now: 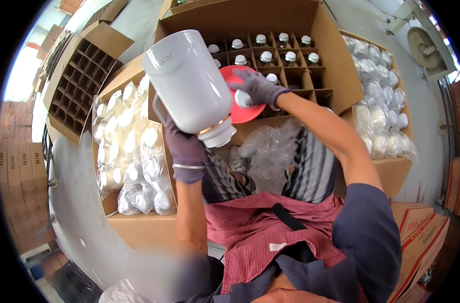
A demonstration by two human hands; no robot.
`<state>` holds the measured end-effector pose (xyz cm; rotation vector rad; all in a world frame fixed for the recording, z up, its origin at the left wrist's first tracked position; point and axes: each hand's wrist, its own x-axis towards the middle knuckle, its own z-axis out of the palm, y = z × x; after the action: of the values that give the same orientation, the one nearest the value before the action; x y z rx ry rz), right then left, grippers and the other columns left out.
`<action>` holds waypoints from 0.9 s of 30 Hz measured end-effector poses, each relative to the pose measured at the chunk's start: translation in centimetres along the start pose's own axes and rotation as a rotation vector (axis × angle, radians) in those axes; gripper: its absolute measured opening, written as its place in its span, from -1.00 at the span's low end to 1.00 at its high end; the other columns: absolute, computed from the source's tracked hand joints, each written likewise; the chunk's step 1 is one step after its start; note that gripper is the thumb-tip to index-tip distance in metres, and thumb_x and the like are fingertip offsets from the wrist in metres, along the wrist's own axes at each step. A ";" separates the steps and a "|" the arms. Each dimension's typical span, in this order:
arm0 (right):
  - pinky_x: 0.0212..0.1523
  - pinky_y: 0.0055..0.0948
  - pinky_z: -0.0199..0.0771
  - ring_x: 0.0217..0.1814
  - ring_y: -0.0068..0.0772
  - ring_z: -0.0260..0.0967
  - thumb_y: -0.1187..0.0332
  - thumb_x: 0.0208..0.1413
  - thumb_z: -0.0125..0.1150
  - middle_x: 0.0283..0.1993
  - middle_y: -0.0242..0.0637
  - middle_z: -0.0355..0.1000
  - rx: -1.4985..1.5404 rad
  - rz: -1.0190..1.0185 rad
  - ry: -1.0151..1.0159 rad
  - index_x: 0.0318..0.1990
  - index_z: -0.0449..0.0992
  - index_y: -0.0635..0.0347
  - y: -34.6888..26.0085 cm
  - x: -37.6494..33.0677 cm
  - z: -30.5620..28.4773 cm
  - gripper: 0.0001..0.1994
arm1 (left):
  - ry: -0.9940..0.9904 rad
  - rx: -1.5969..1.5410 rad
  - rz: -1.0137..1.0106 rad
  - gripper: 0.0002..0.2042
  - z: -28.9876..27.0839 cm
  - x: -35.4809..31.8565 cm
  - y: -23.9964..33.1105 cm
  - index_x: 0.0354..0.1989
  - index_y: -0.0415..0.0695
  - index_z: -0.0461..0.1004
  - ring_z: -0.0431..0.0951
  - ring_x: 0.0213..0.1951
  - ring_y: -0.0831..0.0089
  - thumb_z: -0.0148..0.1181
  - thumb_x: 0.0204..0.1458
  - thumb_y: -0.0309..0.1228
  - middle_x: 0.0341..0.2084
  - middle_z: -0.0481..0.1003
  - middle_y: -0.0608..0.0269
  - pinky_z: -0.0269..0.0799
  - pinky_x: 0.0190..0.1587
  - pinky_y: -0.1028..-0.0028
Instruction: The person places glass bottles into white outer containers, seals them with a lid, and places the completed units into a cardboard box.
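Currently gripping a white jug [192,83] in the left hand [183,144], slanted lengthwise toward the apron [278,214], just left of the red disc [246,114] beneath the right hand [258,86], hold there unclear.

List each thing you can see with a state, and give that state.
Left hand: gloved, closed on the jug
Right hand: gloved, over the red dish; grip unclear
White jug: held, slanted
Red dish: partly covered
Middle carton: open, divided
Its visible bottles: upright, capped
Side cartons: open, holding plastic-wrapped pieces
Clear plastic: crumpled
Far-left carton: open, divided
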<state>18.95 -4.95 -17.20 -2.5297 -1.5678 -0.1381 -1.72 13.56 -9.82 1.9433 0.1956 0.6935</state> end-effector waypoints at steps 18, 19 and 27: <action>0.05 -0.15 0.46 0.08 0.04 0.32 0.28 -0.26 0.50 0.06 -0.04 0.20 0.186 0.078 0.834 0.16 0.23 0.14 -11.5 -4.0 -3.9 -0.24 | 0.312 -1.298 -0.747 -0.70 7.0 1.3 -0.8 0.01 -0.20 0.37 0.45 0.05 0.22 -0.10 0.23 -0.29 -0.03 0.43 0.05 0.39 0.14 0.21; -0.06 -0.21 0.48 -0.01 -0.03 0.35 0.20 -0.16 0.43 0.02 -0.05 0.23 0.557 0.237 0.908 0.15 0.22 0.14 -12.4 -3.2 -3.1 -0.30 | 0.333 -1.302 -0.776 -0.70 6.9 1.5 -0.3 0.02 -0.18 0.36 0.44 0.05 0.24 -0.10 0.24 -0.28 -0.02 0.42 0.08 0.39 0.12 0.23; -0.44 -0.37 0.46 -0.39 -0.31 0.41 -0.35 0.11 -0.15 -0.16 -0.23 0.46 2.356 0.706 -0.056 0.13 0.35 0.13 -12.4 -3.1 -3.8 -0.27 | 0.162 -0.369 -0.123 -0.56 4.1 1.3 -1.4 0.06 -0.24 0.35 0.47 -0.01 0.42 0.13 -0.07 -0.72 -0.05 0.46 0.19 0.42 0.04 0.47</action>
<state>6.51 -2.96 -12.83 -0.7582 0.0223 1.0716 1.78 11.62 -11.88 1.5124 0.2654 0.7480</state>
